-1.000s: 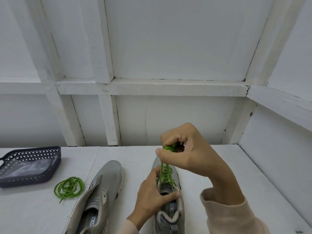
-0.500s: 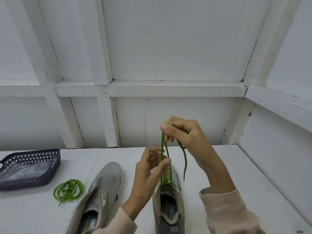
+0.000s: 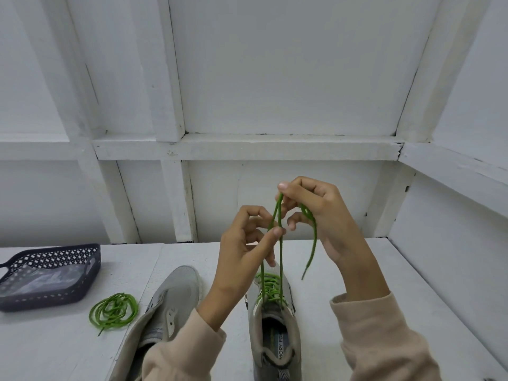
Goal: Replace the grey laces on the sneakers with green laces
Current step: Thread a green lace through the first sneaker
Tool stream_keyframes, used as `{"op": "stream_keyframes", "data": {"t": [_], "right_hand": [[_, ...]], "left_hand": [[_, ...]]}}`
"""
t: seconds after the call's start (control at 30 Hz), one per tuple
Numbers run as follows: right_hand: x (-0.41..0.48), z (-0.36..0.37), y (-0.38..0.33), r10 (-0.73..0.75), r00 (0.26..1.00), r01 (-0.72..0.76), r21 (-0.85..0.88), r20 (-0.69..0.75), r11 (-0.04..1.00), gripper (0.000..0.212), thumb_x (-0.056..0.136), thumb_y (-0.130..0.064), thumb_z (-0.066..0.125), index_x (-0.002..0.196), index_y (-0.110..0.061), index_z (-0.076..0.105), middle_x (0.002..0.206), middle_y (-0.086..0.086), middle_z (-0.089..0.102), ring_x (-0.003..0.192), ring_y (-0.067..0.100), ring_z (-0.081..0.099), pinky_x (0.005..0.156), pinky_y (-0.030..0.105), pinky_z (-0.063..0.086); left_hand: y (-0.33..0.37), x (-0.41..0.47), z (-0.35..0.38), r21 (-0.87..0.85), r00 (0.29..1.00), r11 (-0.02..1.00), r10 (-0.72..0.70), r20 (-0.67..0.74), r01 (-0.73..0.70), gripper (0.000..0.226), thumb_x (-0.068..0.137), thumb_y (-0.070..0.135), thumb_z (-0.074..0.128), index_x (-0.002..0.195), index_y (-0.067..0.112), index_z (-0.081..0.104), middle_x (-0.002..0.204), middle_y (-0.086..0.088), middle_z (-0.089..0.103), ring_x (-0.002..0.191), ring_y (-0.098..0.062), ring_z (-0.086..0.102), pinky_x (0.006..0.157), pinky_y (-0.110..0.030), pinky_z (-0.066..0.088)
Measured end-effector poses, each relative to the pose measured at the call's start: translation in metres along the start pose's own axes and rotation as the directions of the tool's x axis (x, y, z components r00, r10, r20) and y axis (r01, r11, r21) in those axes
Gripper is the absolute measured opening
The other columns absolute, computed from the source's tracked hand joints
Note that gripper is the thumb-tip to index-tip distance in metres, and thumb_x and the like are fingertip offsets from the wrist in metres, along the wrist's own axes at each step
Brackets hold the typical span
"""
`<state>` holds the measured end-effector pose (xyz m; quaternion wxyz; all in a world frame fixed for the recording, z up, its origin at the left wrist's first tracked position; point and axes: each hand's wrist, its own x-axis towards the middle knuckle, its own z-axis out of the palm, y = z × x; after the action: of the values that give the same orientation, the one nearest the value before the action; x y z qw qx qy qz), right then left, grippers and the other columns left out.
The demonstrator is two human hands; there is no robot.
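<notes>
R hand (image 3: 316,215) pinched lace (image 3: 281,254) ends high above shoe (image 3: 255,334), taking up slack; L hand (image 3: 242,254) pinched one strand lower, prob. to tie.

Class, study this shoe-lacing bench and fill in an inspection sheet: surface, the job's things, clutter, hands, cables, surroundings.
Surface: white table, painted boards.
Job's things: laced sneaker partly threaded with the green lace, strands pulled upward; unlaced sneaker beside it; spare green lace coiled on the table.
Clutter: dark basket at the far left, contents unclear.
Hands: right hand pinches the strands at the top, one end dangling; left hand pinches the lace lower down.
Cables: nothing seen.
Surroundings: white timber-framed wall.
</notes>
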<state>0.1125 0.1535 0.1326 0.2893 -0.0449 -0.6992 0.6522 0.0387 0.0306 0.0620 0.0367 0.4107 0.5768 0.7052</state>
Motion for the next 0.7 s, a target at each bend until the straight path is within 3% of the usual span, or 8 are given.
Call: {"op": "stream_keyframes", "data": {"t": [0.17, 0.3, 0.47, 0.6, 0.7], "right_hand": [[0.004, 0.0, -0.002, 0.023, 1.0, -0.023, -0.035, 0.001, 0.999, 0.023, 0.093, -0.02, 0.061, 0.076, -0.003, 0.061, 0.08, 0.01, 0.061, 0.067, 0.02, 0.058, 0.048, 0.026, 0.043], [0.004, -0.003, -0.001, 0.043, 0.999, -0.041, -0.084, 0.022, 0.996, 0.023, 0.094, -0.022, 0.059, 0.079, -0.005, 0.064, 0.081, 0.005, 0.065, 0.065, 0.019, 0.059, 0.051, 0.026, 0.042], [0.005, -0.019, 0.006, 0.086, 0.996, -0.084, -0.116, 0.007, 0.99, 0.025, 0.097, -0.022, 0.053, 0.087, -0.006, 0.068, 0.09, 0.009, 0.07, 0.071, 0.02, 0.061, 0.055, 0.028, 0.045], [0.004, -0.03, 0.025, 0.153, 0.988, -0.155, -0.16, -0.025, 0.975, 0.03, 0.099, -0.022, 0.051, 0.095, 0.003, 0.066, 0.091, 0.009, 0.071, 0.075, 0.02, 0.063, 0.065, 0.031, 0.05], [0.001, -0.033, 0.038, 0.176, 0.983, -0.181, -0.174, -0.041, 0.968, 0.032, 0.098, -0.028, 0.053, 0.096, 0.001, 0.067, 0.086, 0.007, 0.07, 0.074, 0.017, 0.064, 0.072, 0.031, 0.053]], "left_hand": [[0.008, 0.005, 0.004, 0.045, 1.0, 0.999, -0.026, -0.016, 0.027, 0.017, 0.084, 0.024, 0.072, 0.094, 0.019, 0.059, 0.084, 0.004, 0.066, 0.047, -0.017, 0.055, 0.049, -0.025, 0.047], [0.012, 0.014, 0.003, 0.087, 0.998, 0.995, -0.052, -0.032, 0.055, 0.019, 0.081, 0.031, 0.072, 0.09, 0.017, 0.063, 0.075, 0.0, 0.067, 0.047, -0.016, 0.056, 0.05, -0.027, 0.049], [0.016, 0.022, -0.005, -0.026, 0.983, 0.988, -0.146, 0.108, 0.149, 0.019, 0.087, 0.021, 0.068, 0.095, 0.004, 0.063, 0.079, -0.007, 0.064, 0.053, -0.019, 0.057, 0.059, -0.031, 0.052], [0.023, 0.029, -0.007, -0.132, 0.936, 0.948, -0.253, 0.243, 0.29, 0.038, 0.081, 0.025, 0.067, 0.101, -0.007, 0.06, 0.078, -0.016, 0.061, 0.057, -0.017, 0.056, 0.063, -0.028, 0.053], [0.027, 0.034, -0.007, -0.159, 0.921, 0.934, -0.268, 0.281, 0.32, 0.032, 0.084, 0.028, 0.062, 0.1, 0.0, 0.061, 0.093, -0.009, 0.069, 0.059, -0.016, 0.055, 0.06, -0.025, 0.052]]}}
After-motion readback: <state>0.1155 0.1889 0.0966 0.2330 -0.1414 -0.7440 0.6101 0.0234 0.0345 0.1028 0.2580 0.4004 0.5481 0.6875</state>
